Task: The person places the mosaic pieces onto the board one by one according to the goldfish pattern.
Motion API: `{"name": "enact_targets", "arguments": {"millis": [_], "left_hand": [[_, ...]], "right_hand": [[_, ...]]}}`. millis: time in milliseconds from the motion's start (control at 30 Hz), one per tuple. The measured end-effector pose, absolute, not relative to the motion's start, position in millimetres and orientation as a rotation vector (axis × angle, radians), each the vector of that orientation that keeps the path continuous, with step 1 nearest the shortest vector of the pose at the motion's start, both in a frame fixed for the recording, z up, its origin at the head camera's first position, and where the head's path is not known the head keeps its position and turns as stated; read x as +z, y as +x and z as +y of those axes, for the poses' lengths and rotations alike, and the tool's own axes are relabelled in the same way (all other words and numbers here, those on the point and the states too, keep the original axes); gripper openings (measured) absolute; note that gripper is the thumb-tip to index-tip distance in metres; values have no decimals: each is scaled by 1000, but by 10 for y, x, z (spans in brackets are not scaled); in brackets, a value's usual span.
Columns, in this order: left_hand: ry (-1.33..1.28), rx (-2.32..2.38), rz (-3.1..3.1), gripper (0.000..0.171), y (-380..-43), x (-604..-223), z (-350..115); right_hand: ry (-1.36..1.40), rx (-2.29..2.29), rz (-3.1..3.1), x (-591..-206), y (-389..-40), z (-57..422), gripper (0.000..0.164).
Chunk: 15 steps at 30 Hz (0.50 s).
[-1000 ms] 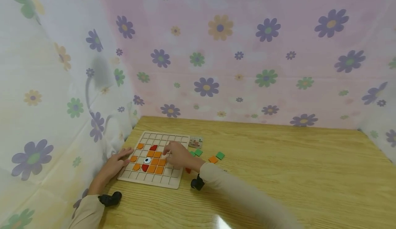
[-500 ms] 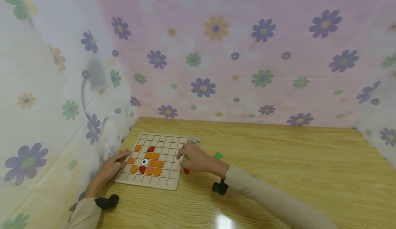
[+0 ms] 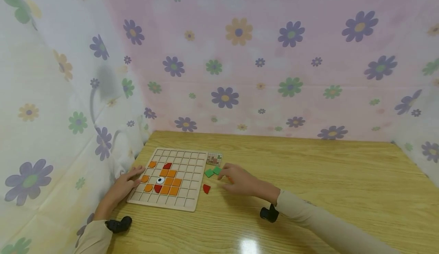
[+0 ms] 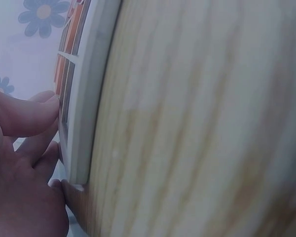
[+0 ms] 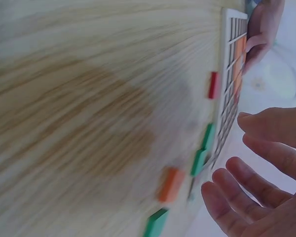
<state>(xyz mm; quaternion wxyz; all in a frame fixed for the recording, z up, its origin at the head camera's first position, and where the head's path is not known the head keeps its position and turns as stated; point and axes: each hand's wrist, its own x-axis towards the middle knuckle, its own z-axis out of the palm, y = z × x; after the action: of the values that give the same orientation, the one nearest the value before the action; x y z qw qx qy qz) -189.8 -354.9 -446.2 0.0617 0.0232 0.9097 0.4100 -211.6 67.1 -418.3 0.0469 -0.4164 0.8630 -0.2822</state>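
A wooden grid board [image 3: 186,198] lies at the table's left, with orange squares [image 3: 169,181], orange rounded tiles [image 3: 148,188], red quarter-round tiles [image 3: 167,166] and a white eye tile [image 3: 160,180] in its cells. My left hand [image 3: 120,188] rests at the board's left edge; in the left wrist view its thumb [image 4: 32,116] touches the rim. To the right of the board, my right hand [image 3: 240,179] hovers with loosely bent fingers and nothing held. Beneath it an orange square tile [image 5: 171,185] is mostly hidden in the head view. Green tiles [image 3: 209,173] lie beside its fingertips.
A loose red quarter-round tile [image 3: 206,188] lies just right of the board. A small printed pattern card [image 3: 215,158] sits by the board's upper right corner. Another green tile [image 5: 155,223] shows in the right wrist view. Flowered cloth walls [image 3: 257,105] border the wooden table [image 3: 308,166].
My right hand has moved right, from over the board to above the loose tiles. An orange square now shows at the row's end where its fingers were. My left hand stays put.
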Motion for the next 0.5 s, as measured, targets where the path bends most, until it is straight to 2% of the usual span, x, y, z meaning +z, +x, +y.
{"name": "enact_targets", "arguments": {"millis": [300, 500], "left_hand": [[28, 1248, 2763, 53, -1889, -4433, -3512], [34, 1267, 2759, 52, -1892, -4439, -3519]], "right_hand": [[-1215, -843, 2656, -4330, -2186, 931, 28], [-1269, -830, 2664, -4451, -2233, 972, 25]]}}
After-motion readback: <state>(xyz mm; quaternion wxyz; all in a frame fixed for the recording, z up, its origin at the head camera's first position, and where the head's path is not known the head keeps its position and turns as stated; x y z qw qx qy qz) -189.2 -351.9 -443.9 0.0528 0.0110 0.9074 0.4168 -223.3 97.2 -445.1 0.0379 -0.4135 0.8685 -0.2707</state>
